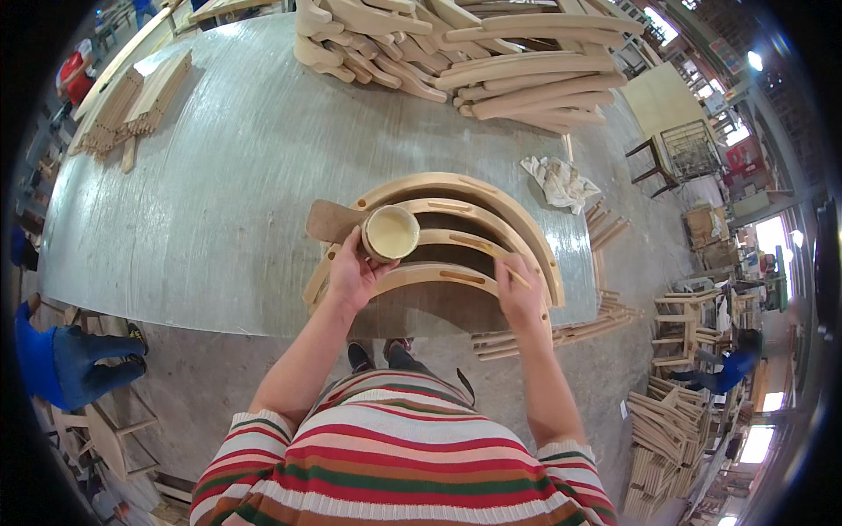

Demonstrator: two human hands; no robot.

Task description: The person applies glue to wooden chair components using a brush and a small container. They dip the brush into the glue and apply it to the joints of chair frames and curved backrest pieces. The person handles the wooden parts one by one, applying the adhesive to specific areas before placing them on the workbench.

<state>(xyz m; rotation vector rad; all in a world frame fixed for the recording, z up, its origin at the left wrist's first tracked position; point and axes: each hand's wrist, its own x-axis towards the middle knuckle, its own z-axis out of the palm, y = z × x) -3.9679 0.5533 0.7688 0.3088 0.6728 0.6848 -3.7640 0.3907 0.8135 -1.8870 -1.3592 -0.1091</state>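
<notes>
My left hand (353,276) grips a round cup (392,234) of cream-coloured liquid and holds it upright over the left part of several curved wooden pieces (430,181). These arched pieces lie nested one behind another near the table's front edge, with slots cut into their upper edges. My right hand (520,289) is closed around a thin wooden stick (519,278), over the right part of the arches. The stick's far end is close to a slot in one of the middle arches; whether it touches, I cannot tell. A flat brown board (331,222) shows beside the cup.
A large grey table (219,193) bears a heap of curved wooden parts (535,74) at the back and bundled slats (136,101) at the far left. A crumpled cloth (561,182) lies at the right. Another person (74,364) is at the left; wooden strips (570,333) lie beyond the table's right edge.
</notes>
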